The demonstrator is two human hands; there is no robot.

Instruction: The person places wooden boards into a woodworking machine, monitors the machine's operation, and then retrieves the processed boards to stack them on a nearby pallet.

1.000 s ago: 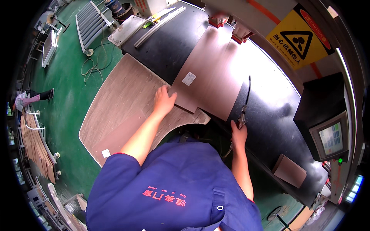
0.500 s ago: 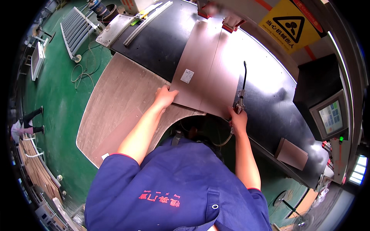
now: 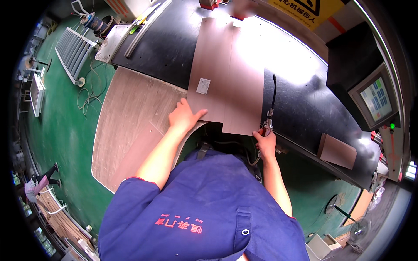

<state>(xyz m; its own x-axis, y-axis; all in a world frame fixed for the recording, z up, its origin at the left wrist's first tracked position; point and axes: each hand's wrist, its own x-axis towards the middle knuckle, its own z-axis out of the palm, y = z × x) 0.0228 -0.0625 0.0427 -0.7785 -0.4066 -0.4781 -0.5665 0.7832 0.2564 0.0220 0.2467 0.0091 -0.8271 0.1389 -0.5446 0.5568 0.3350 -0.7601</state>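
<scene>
Two long brown panels lie side by side on a black worktable (image 3: 174,48). The left panel (image 3: 208,56) bears a white label (image 3: 203,85). Closer to me by a small step juts the near end of the right panel (image 3: 244,100). My left hand (image 3: 183,116) rests at the left panel's near left corner, fingers apart and thumb over its surface. In my right hand (image 3: 266,141) is an air blow gun (image 3: 269,124) with a long, thin black nozzle pointing away from me. The fingers of that hand also meet the right panel's near right corner.
A curved wooden side board (image 3: 135,100) adjoins the table at left, carrying another brown strip (image 3: 139,152). Short brown pieces (image 3: 338,151) lie at the table's right. Beyond stand a control screen (image 3: 374,98) and a machine with red parts (image 3: 210,4). A slatted rack (image 3: 75,53) stands on the green floor.
The right panel has slid toward me, past the left panel's near end. My left hand's fingers have spread. My right hand still holds the blow gun, and the whole view has shifted.
</scene>
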